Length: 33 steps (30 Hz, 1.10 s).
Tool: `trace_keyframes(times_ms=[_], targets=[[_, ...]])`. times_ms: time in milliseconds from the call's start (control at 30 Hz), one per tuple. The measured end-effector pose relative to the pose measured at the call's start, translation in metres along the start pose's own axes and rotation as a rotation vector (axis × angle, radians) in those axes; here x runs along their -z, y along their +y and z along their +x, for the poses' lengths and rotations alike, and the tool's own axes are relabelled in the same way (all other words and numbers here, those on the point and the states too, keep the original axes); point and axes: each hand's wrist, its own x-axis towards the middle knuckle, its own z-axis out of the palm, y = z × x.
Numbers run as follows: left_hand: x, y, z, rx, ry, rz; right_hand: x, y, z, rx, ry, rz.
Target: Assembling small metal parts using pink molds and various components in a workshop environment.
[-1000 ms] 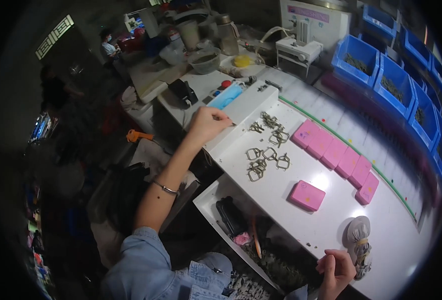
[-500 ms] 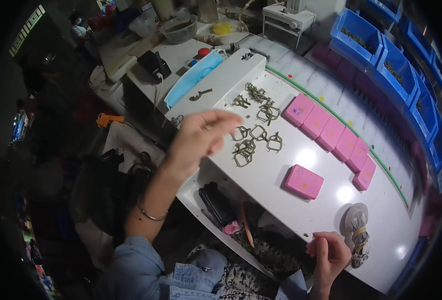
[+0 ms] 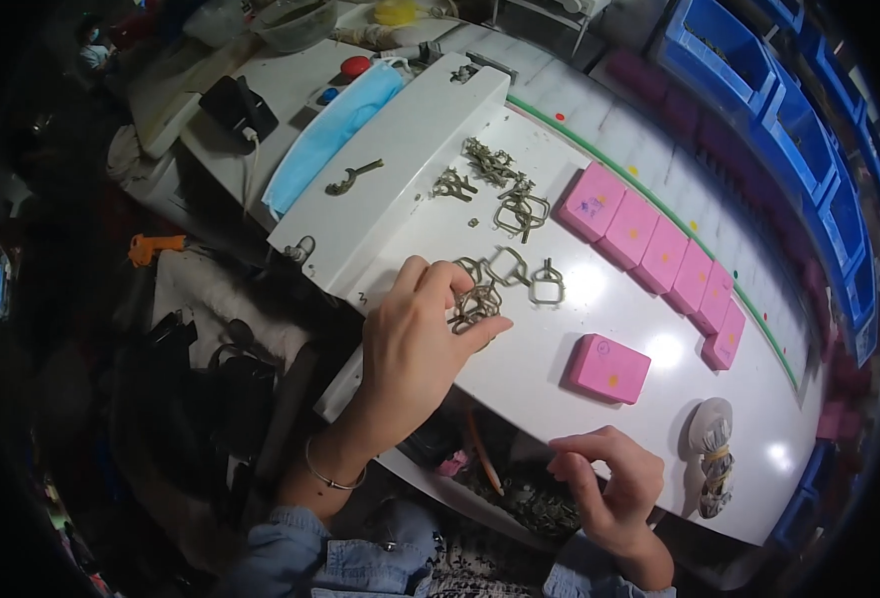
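Note:
My left hand reaches over a small pile of bronze-coloured metal frame pieces, thumb and forefinger apart on either side of it. Whether the fingertips touch the metal is unclear. Beyond it lie more square-looped frame pieces and a heap of small branched metal pieces. By the table's near edge, my right hand hovers with its fingers curled toward the thumb; anything in them is hidden. A single pink block rests on the white table between the hands and a row of similar pink blocks.
A raised white ledge carries one branched piece and a blue face mask. Blue bins stand at far right. A wrapped bundle lies at right. Beneath the edge, an open drawer holds loose pieces.
My left hand has come down onto the pile of frame pieces, its fingers spreading. My right hand has moved left along the table edge. The whole view has shifted a little.

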Motion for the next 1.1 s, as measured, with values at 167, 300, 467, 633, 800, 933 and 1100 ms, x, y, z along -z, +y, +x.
trace_keyframes(times_ms=[167, 300, 467, 633, 800, 933, 1100], targets=[[0.0, -0.004, 0.003, -0.005, -0.047, -0.122, -0.008, 0.001, 0.017, 0.018, -0.02, -0.026], [0.003, -0.016, 0.009, 0.074, -0.145, -0.288, -0.01, 0.002, 0.031, 0.048, -0.001, -0.033], [0.025, -0.025, 0.012, 0.45, -0.19, -1.095, -0.021, 0.008, 0.047, 0.068, 0.01, -0.055], [0.023, -0.018, 0.012, 0.56, -0.091, -1.358, -0.051, 0.018, 0.066, 0.099, 0.071, -0.237], [0.023, -0.029, 0.01, 0.557, -0.155, -1.559, -0.067, 0.009, 0.08, -0.006, 0.05, -0.447], [0.026, -0.03, 0.009, 0.521, -0.22, -1.545, -0.07, 0.008, 0.079, -0.047, 0.054, -0.458], [0.026, -0.022, 0.01, 0.565, -0.195, -1.503, -0.065, 0.009, 0.075, -0.124, 0.052, -0.404]])
